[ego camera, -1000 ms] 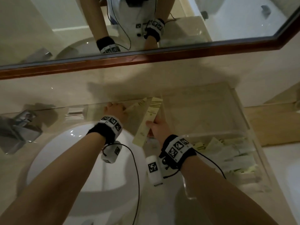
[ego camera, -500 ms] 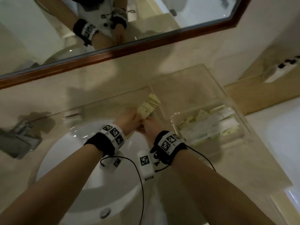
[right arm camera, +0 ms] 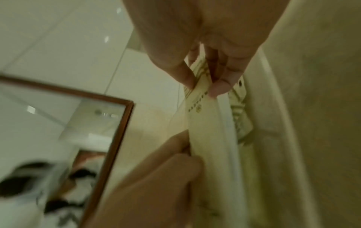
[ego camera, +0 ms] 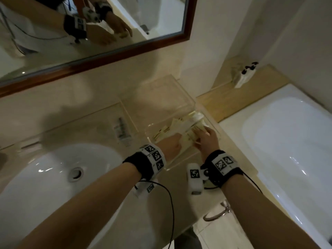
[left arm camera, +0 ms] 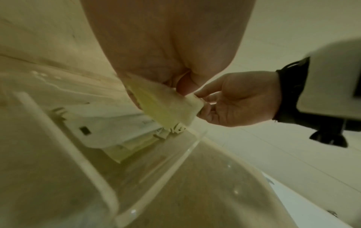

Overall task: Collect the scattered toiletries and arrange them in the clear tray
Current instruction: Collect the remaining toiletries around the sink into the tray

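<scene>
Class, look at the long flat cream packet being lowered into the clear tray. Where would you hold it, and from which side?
Pinch the cream packet at its two short ends, thumb on one flat face and fingers on the other, as the right hand and left hand do. It is thin and long, so end grips probably keep it straight. Come from above, since the clear tray has upright walls.

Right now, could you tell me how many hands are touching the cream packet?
2: the left hand holds its near end and the right hand pinches its far end, over the clear tray.
</scene>
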Tool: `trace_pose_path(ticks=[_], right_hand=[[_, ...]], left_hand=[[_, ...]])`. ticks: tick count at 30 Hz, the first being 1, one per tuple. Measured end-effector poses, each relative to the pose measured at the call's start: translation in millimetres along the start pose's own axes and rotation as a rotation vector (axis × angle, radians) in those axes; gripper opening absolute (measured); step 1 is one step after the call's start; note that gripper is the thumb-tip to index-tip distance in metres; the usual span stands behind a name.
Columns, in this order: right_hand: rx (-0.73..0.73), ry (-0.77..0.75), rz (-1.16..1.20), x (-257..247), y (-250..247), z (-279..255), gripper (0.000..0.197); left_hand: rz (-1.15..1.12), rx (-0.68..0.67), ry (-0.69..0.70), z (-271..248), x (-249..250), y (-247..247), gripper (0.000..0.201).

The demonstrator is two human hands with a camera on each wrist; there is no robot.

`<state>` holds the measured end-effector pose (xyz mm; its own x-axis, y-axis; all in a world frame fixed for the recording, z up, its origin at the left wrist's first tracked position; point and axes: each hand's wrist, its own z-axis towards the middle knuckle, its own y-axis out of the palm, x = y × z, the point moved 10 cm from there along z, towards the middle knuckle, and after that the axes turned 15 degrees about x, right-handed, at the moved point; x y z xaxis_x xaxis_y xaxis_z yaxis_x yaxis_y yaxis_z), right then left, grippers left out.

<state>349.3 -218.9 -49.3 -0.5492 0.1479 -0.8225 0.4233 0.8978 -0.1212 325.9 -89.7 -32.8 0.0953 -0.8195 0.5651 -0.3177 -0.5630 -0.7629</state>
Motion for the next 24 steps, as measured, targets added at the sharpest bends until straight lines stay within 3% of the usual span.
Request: trace_pose_path(ticks=[4,7,11,14,17,22,24], right_hand=[[0.008,-0.170,-0.372,-11,-20,41,0.038],[-0.039,-0.348,-0.783,-22,-21,62,0.041],[-0.148,-0.728,-1.317,-30,-7,60,0.038],[-0.233,-1.008,-1.386,-32,12,45,0.040],[-0.472,-1.167,-1.363,-23,34,28,0.030],[-0.583,-1.253,-1.360,-24,43,27,0.023],[-0.607,-1.234,-1.390,-23,44,31,0.023]], left_hand=[[0.040,-0.030,-0.020,23,10,30,0.048],[0.120,0.000,-0.037,40,9,43,0.043],[0.282,0.047,0.004,44,11,47,0.047],[0.420,0.082,0.096,36,16,49,0.051],[0.536,0.088,0.130,32,20,46,0.055],[0.533,0.071,0.146,31,26,47,0.042],[0.453,0.089,0.080,36,17,48,0.038]])
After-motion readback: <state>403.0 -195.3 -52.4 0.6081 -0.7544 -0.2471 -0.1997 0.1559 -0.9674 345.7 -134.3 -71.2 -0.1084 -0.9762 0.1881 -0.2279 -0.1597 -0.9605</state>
